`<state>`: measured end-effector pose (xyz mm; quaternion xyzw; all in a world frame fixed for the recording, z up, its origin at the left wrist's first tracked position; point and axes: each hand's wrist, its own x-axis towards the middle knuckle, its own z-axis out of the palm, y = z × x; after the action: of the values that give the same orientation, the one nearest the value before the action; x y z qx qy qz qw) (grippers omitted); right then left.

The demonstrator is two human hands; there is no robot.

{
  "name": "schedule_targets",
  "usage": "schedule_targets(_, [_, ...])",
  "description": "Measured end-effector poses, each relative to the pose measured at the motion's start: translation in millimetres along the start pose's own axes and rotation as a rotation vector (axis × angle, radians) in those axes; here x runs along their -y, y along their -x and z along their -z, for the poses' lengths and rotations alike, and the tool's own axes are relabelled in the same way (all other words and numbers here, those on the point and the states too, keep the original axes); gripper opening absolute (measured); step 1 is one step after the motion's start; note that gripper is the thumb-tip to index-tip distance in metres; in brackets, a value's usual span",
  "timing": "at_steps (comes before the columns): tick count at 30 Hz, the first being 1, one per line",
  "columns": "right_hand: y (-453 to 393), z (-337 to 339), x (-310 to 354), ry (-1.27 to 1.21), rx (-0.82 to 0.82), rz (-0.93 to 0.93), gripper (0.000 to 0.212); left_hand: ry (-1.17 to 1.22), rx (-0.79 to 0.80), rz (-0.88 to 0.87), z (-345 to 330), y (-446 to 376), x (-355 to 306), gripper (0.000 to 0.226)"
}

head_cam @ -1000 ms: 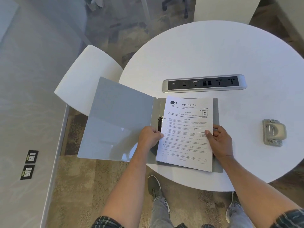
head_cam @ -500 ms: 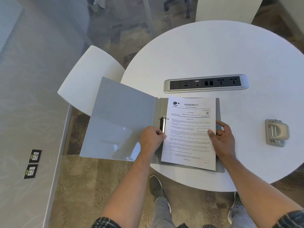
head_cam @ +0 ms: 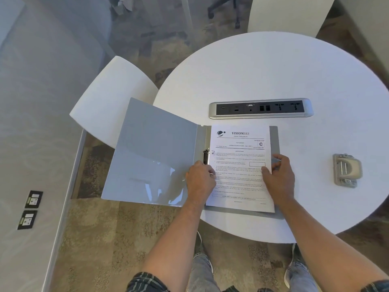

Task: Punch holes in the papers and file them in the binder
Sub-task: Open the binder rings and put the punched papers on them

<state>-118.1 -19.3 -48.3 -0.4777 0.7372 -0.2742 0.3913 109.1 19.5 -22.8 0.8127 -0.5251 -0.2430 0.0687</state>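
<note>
Binder [head_cam: 151,152] lay open at near table [head_cam: 273,66] edge, left cover hanging past rim. Papers [head_cam: 240,161] sat on right half beside ring clip [head_cam: 206,157]. Left hand [head_cam: 201,182] curled at papers' left edge by clip; grip unclear. Right hand [head_cam: 277,178] pinched papers' right edge, thumb on top. Punch [head_cam: 346,170] stood well right, apart. Socket strip [head_cam: 260,108] beyond binder.

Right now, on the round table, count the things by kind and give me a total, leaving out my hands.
Binder, open: 1
Stack of printed papers, lying in the binder: 1
Hole punch: 1
Built-in socket strip: 1
Total: 4
</note>
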Motion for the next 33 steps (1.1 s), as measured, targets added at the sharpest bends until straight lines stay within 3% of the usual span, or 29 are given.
schedule_targets(2, [8, -8, 8, 0.167, -0.096, 0.023, 0.057, 0.018, -0.014, -0.022, 0, 2, 4, 0.02])
schedule_targets(4, [19, -20, 15, 0.156, -0.113, 0.137, 0.058, 0.056, -0.058, -0.027, 0, 6, 10, 0.034])
schedule_targets(7, [36, -49, 28, 0.015, 0.117, 0.346, 0.044, 0.169, -0.094, 0.051, 2, 14, 18, 0.047])
schedule_targets(10, [50, -75, 36, 0.066, 0.441, 0.443, 0.046, 0.221, -0.077, 0.122, 4, 21, 23, 0.041])
schedule_targets(12, [53, -88, 33, 0.124, 0.531, 0.467, 0.048, 0.274, -0.06, 0.148, 7, 25, 24, 0.027])
schedule_targets(14, [54, -94, 28, 0.181, 0.574, 0.468, 0.053, 0.366, -0.033, 0.177, 8, 27, 24, 0.021])
schedule_targets(20, [57, -90, 12, 0.188, 0.678, 0.522, 0.073, 0.541, -0.014, 0.24, 6, 25, 30, 0.03])
schedule_targets(33, [50, -93, 18, 0.409, 0.799, 0.558, 0.079, 0.524, 0.02, 0.207, 2, 24, 32, 0.026])
